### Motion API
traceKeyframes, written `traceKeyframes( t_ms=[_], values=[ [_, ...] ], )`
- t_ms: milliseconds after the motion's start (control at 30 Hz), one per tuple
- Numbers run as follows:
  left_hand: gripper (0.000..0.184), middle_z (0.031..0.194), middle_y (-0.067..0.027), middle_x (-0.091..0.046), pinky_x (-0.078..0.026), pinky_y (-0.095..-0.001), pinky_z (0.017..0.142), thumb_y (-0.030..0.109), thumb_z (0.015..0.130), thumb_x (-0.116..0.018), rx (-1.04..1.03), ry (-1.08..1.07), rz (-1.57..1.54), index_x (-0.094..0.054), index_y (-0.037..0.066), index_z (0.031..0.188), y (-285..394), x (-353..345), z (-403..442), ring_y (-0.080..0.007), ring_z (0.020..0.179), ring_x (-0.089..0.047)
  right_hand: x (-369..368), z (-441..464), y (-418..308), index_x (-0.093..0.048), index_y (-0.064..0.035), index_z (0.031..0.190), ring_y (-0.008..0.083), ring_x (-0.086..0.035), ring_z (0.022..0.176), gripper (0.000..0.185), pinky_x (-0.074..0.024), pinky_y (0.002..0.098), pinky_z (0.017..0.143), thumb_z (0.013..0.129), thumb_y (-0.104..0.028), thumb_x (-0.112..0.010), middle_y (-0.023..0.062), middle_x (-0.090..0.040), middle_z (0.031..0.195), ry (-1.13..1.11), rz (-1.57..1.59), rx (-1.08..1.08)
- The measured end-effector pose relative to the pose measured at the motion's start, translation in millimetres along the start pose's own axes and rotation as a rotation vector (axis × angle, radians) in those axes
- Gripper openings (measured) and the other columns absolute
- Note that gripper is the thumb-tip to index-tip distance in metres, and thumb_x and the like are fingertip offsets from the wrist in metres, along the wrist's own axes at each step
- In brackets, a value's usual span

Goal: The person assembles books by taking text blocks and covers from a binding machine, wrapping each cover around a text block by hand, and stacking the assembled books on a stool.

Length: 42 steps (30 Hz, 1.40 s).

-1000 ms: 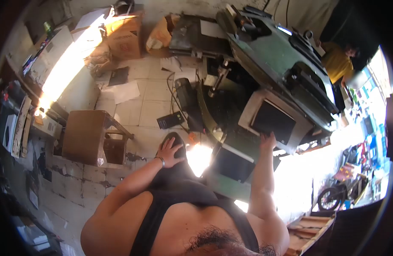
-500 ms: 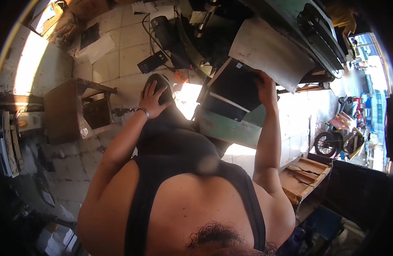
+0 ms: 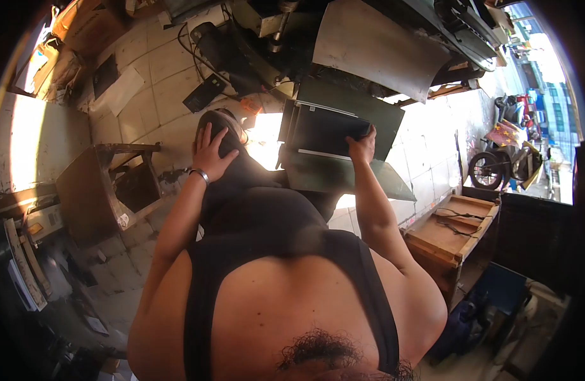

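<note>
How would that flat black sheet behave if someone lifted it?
The black sheet would probably stay fairly stiff: its edges look straight. It may be light, since only the right hand is at its edge. Being flat, it seems unlikely to roll.

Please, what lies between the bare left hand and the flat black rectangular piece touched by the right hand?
In the head view, part of the black-clothed leg and a glaring white patch lie between the left hand and the black piece.

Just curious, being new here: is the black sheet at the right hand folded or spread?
Spread: the black sheet shows one broad dark face at the right hand, with no visible fold. Its underside is hidden.
</note>
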<state>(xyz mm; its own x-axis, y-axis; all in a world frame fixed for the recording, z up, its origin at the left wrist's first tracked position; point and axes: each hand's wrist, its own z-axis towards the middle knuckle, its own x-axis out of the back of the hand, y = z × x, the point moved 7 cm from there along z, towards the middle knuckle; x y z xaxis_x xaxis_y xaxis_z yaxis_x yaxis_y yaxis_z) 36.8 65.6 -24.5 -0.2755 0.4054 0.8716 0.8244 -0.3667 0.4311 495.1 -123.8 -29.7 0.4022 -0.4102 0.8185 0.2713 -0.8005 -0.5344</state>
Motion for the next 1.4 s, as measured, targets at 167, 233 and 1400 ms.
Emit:
traceKeyframes(
  t_ms=[167,233,1400],
  values=[
    [0.076,0.17,-0.0133,-0.014,-0.019,-0.052,0.124,0.056,0.09,-0.068,-0.003,-0.027,-0.009,-0.041,0.03,0.156,4.5,2.4,1.1,-0.0375,0.155,-0.016,11.9,-17.3,-5.8,-0.019,-0.0179,0.16,0.035,-0.052,0.133,0.116,-0.044,0.046,0.111,0.069,-0.023,-0.092,0.017,-0.051,0.145,0.158,-0.084,-0.072],
    [0.076,0.17,-0.0137,-0.015,-0.02,-0.0518,0.124,0.055,0.089,-0.069,0.003,-0.019,0.0,-0.041,0.029,0.155,3.7,5.4,-0.4,-0.0378,0.155,-0.016,11.6,-15.0,-4.0,-0.017,-0.0185,0.161,0.0349,-0.053,0.133,0.118,-0.0441,0.0457,0.11,0.07,-0.023,-0.092,0.0168,-0.052,0.145,0.133,-0.059,-0.108],
    [0.033,0.117,-0.0057,-0.063,-0.05,-0.0343,0.101,0.023,0.101,-0.055,-0.452,0.46,-0.675,-0.06,0.003,0.127,8.4,326.3,33.6,-0.0151,0.104,-0.062,-19.7,-19.8,-13.1,-0.007,-0.0202,0.163,0.0364,-0.054,0.132,0.117,-0.0438,0.0456,0.11,0.077,-0.023,-0.085,0.0192,-0.05,0.148,-0.024,0.009,0.131]
  ],
)
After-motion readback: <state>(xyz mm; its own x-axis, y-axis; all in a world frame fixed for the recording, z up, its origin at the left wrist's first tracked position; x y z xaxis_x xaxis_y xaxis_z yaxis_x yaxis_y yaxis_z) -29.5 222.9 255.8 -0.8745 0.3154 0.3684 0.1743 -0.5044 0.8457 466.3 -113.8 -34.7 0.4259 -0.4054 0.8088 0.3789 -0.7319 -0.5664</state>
